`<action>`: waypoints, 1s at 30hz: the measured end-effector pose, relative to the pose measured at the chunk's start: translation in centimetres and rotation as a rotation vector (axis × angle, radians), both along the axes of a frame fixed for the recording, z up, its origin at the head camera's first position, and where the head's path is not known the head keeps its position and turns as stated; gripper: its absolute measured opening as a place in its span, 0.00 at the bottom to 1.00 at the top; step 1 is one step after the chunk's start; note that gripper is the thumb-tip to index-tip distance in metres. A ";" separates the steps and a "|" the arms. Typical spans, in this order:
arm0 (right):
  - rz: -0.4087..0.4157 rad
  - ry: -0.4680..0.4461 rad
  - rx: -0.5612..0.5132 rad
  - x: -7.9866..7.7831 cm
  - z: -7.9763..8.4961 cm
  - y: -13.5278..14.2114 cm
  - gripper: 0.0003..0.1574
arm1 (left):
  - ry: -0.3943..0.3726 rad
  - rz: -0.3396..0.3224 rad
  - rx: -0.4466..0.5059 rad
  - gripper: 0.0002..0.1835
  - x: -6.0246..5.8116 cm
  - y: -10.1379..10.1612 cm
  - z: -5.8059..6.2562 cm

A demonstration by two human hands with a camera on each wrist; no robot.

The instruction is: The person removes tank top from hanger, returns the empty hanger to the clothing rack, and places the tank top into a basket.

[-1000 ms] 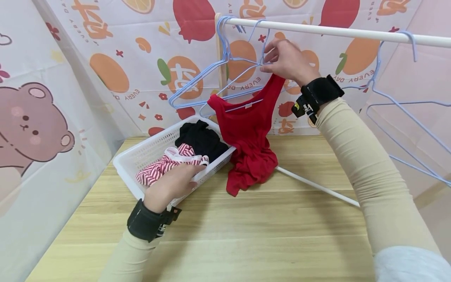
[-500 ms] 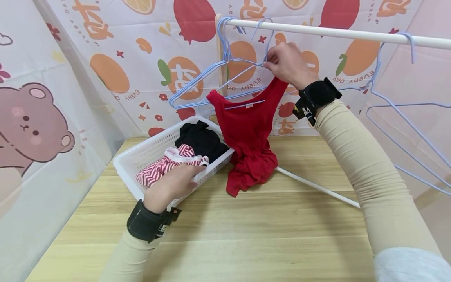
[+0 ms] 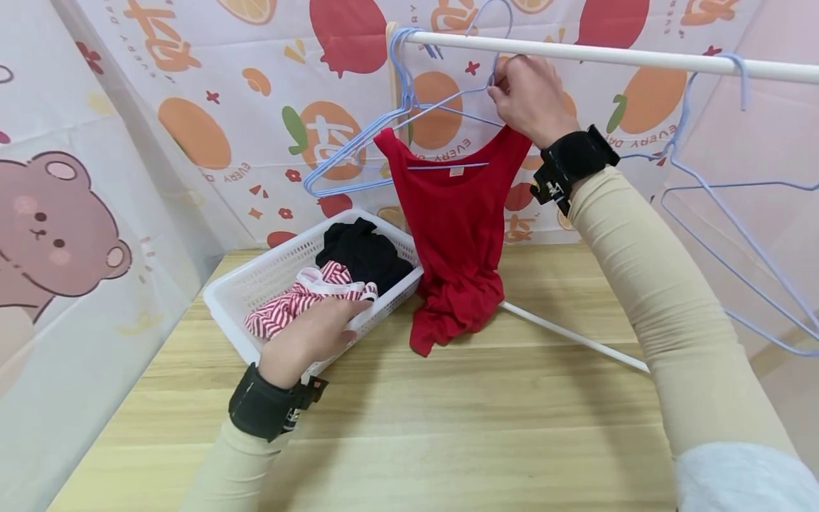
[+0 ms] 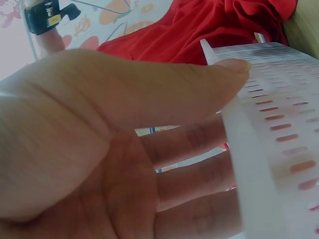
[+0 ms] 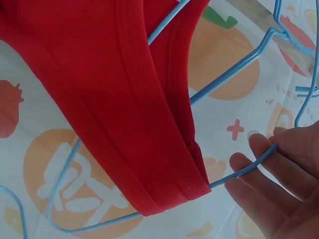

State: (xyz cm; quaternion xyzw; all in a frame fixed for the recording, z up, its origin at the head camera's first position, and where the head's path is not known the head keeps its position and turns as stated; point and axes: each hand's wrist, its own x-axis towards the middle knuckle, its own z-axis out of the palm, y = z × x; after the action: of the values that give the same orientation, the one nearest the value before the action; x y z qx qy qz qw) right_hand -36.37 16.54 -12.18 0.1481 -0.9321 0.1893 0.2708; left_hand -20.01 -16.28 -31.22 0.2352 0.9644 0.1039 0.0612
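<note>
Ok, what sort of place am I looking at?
Probably a mock-up for hanging laundry: a white rail with blue hangers, a white basket of clothes and a fruit-print backdrop.

Fruit-print backdrop behind a pale wood-grain tabletop, bear-print sheet at left.

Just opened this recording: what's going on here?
A person's right hand holds a blue hanger with a red sleeveless top on it. The hanger is up by the white rail; I can't tell whether its hook is over the rail. The top's lower end lies bunched on the table. The left hand grips the rim of a white basket containing a striped garment and a black one.
</note>
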 end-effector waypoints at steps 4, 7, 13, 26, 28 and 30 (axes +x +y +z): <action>-0.025 -0.022 0.014 0.0 0.0 0.0 0.24 | -0.005 0.004 -0.004 0.28 0.0 0.0 0.0; -0.028 -0.044 0.036 0.1 -0.4 0.3 0.25 | -0.015 0.007 -0.005 0.29 0.1 0.0 0.0; 0.014 -0.124 0.056 0.7 -1.9 0.7 0.23 | -0.020 0.015 -0.006 0.29 0.1 0.0 0.2; 0.036 -0.081 0.195 3.9 -2.7 0.8 0.19 | -0.005 0.003 -0.006 0.29 0.0 0.1 0.1; 0.040 -0.086 0.211 4.9 -2.9 0.6 0.18 | -0.005 0.003 -0.003 0.29 -0.1 0.1 0.1; 0.045 -0.086 0.225 6.0 -3.3 0.4 0.17 | -0.012 0.006 -0.005 0.29 -0.1 0.1 0.0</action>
State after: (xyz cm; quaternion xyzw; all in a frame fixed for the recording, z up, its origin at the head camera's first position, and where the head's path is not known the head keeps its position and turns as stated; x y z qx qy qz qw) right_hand -30.40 16.93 -15.45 0.1902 -0.9547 0.0959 0.2078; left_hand -20.15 -16.16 -31.18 0.2316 0.9650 0.1030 0.0671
